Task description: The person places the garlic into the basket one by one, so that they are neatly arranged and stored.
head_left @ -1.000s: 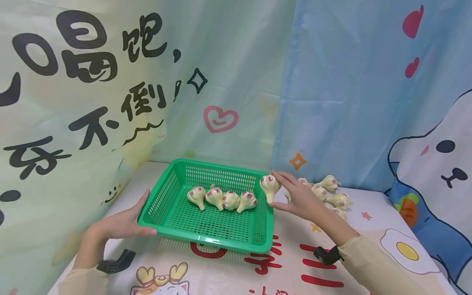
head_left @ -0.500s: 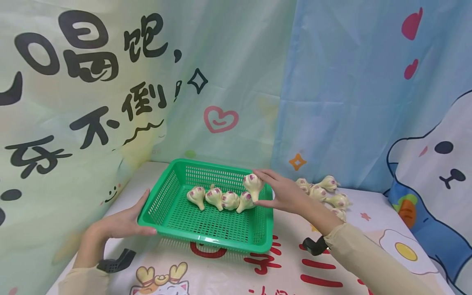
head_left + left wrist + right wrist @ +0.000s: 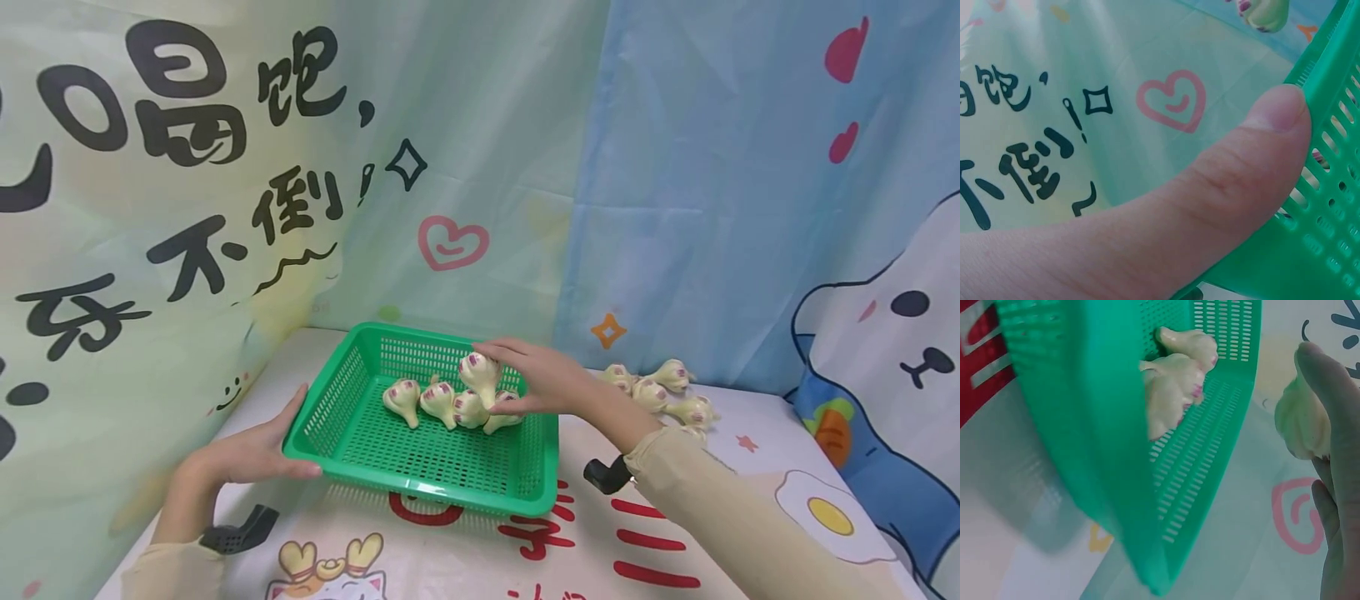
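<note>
A green basket [image 3: 420, 492] holds several garlic bulbs [image 3: 402, 402] in a row. My right hand [image 3: 536, 379] pinches one garlic bulb [image 3: 478, 374] by its two ends between thumb and fingers, above the row's right part. That held bulb [image 3: 1300, 419] also shows in the right wrist view, with my hand [image 3: 1341, 437] at the right edge. My left hand [image 3: 243, 452] rests against the basket's left side and front-left corner, thumb and fingers spread. The left wrist view has my thumb [image 3: 1235, 169] against the basket wall [image 3: 1329, 125]; the other fingers are hidden there.
More garlic bulbs [image 3: 691, 411] lie in a pile on the table at the right, partly behind my right forearm. A printed cloth [image 3: 675, 208] hangs behind the table. Dark devices [image 3: 242, 530] sit at both wrists.
My right hand has carried its bulb leftward, from the basket's right rim to above the row of bulbs. My left hand and the basket have stayed in place.
</note>
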Motion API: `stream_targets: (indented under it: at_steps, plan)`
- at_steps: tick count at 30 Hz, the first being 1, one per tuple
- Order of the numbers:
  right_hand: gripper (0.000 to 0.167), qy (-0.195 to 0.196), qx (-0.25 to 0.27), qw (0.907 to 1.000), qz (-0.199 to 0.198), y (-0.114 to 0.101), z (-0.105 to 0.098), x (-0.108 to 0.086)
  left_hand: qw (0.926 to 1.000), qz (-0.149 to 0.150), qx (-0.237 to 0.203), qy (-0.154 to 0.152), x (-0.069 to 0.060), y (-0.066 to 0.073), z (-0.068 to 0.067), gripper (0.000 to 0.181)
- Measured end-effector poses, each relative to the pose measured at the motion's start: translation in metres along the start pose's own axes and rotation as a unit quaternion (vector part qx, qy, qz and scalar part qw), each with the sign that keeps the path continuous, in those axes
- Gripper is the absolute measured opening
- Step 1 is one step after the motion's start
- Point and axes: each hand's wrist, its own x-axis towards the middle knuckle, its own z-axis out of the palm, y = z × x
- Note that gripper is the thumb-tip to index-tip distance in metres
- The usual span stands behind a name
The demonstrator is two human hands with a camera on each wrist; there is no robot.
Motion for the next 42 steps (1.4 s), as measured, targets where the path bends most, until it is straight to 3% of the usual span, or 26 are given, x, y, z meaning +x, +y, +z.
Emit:
stream_targets:
  at_steps: [12,16,22,27,36,42]
  plan:
    - [0.085,-0.032,-0.009,0.9994,-0.012,-0.006,0.015,0.032,1.0,-0.003,-0.003,0.0,0.0,0.002,-0.001,0.124]
    - [0.084,-0.041,0.006,0.999,-0.015,-0.007,0.023,0.04,1.0,-0.003,-0.002,-0.002,-0.001,0.004,-0.002,0.124]
    - [0.085,-0.091,0.029,0.9954,-0.008,-0.011,0.033,0.046,1.0,0.0,-0.003,-0.003,0.0,0.003,-0.001,0.123]
    - [0.083,-0.098,0.046,0.9941,-0.01,-0.018,0.04,0.054,1.0,-0.001,-0.002,0.0,0.0,0.001,-0.002,0.123]
    - [0.077,-0.119,0.034,0.9923,-0.012,-0.026,0.059,0.07,1.0,-0.003,-0.007,-0.001,-0.002,0.0,-0.002,0.124]
    - [0.078,-0.122,0.012,0.9916,-0.041,-0.033,0.073,0.079,1.0,0.0,-0.001,0.004,-0.001,0.0,-0.001,0.124]
